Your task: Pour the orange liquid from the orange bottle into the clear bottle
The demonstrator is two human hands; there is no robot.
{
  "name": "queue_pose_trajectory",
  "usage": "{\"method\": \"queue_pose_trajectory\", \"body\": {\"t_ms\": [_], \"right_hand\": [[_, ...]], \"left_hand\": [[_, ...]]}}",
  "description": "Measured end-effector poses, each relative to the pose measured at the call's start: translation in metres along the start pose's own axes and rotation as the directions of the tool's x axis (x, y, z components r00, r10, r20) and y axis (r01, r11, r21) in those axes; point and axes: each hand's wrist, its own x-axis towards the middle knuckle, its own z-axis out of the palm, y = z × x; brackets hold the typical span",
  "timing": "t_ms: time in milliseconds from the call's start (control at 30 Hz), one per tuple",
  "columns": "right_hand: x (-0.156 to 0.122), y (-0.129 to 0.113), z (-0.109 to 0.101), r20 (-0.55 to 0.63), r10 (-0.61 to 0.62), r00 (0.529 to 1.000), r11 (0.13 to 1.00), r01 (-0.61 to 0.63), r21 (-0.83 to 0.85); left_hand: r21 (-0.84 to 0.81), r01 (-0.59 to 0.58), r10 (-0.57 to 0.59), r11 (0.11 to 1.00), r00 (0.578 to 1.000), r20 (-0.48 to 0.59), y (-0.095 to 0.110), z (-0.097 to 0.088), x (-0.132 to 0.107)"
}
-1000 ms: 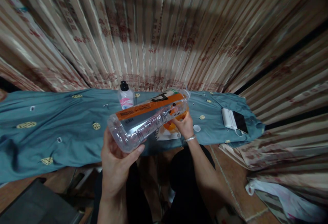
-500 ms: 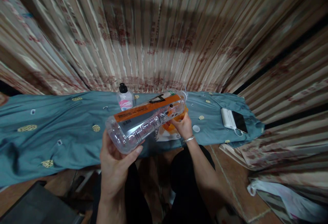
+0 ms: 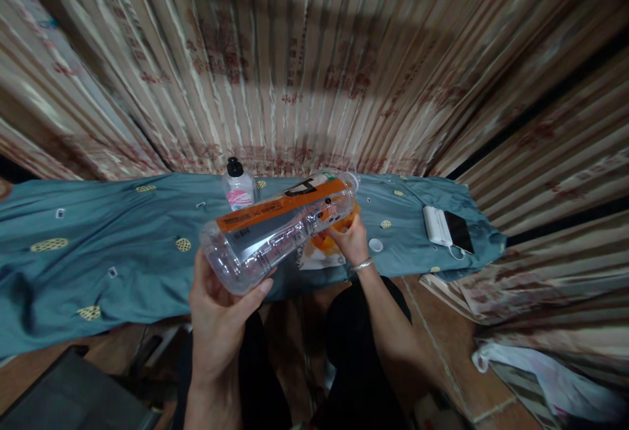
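Observation:
My left hand [image 3: 219, 315] grips the base of a large clear plastic bottle [image 3: 280, 227] with an orange label, tilted so its open mouth points away to the right. My right hand [image 3: 350, 240] is closed around an orange object [image 3: 328, 241] under the bottle's mouth; the bottle hides most of it. A white bottle cap [image 3: 376, 245] lies on the cloth just right of my right hand. A white printed sheet [image 3: 314, 258] lies beneath the orange object.
A teal patterned cloth [image 3: 98, 253] covers the table. A small clear bottle with a black cap and pink label [image 3: 238, 186] stands at the back. A white power bank and a dark phone [image 3: 448, 229] lie at the right. Striped curtains hang behind.
The big bottle and both hands have shifted slightly left and up in the view. The grip on each thing is unchanged.

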Motion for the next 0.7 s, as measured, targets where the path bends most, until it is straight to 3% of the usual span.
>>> {"method": "queue_pose_trajectory", "body": {"t_ms": [700], "right_hand": [[-0.0002,-0.0047,-0.0013,0.002,0.030,1.000,0.999,-0.030,0.020]], "left_hand": [[-0.008,-0.004,0.004,1.000,1.000,0.010,0.0010,-0.0005,-0.0018]]}}
